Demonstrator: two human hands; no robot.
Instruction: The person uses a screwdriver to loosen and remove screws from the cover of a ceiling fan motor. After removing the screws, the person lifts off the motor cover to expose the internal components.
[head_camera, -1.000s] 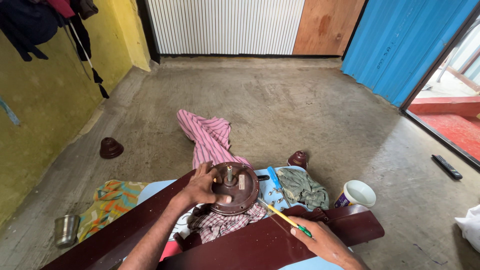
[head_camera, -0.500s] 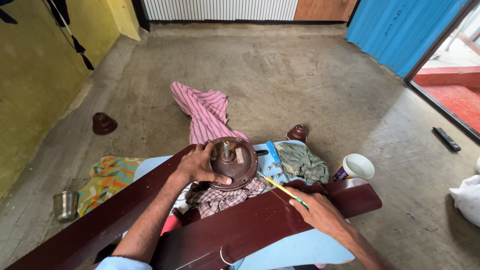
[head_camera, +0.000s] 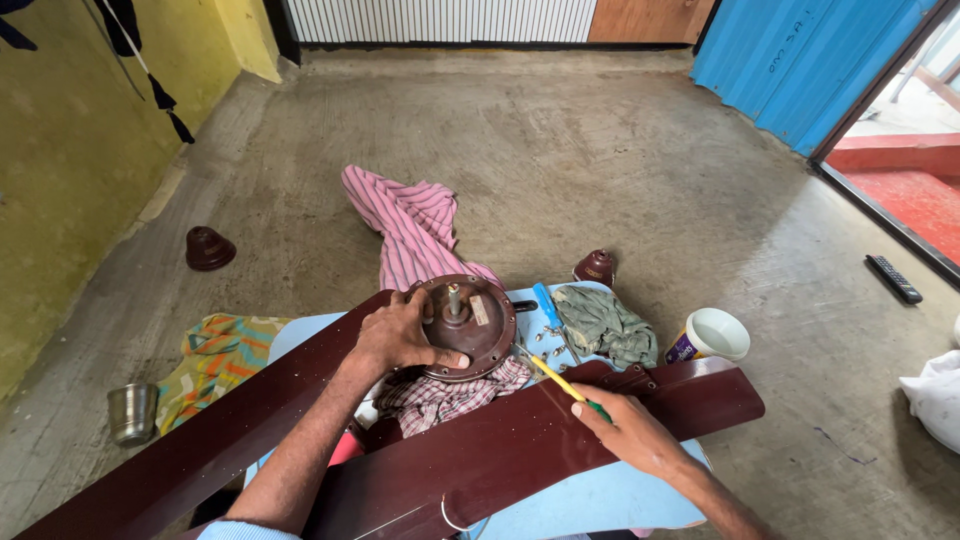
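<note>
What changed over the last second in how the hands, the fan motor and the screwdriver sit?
Little changed. The left hand keeps gripping the brown fan motor housing, and the right hand still holds the yellow screwdriver with its tip at the housing's edge. The head camera dipped slightly, so the far wall shows less. The fan blades, striped cloth and white cup stayed put.

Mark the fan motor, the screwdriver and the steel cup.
fan motor (head_camera: 478, 335): head view, round top housing.
screwdriver (head_camera: 553, 377): head view, yellow shaft.
steel cup (head_camera: 132, 413): head view, side wall.
</note>
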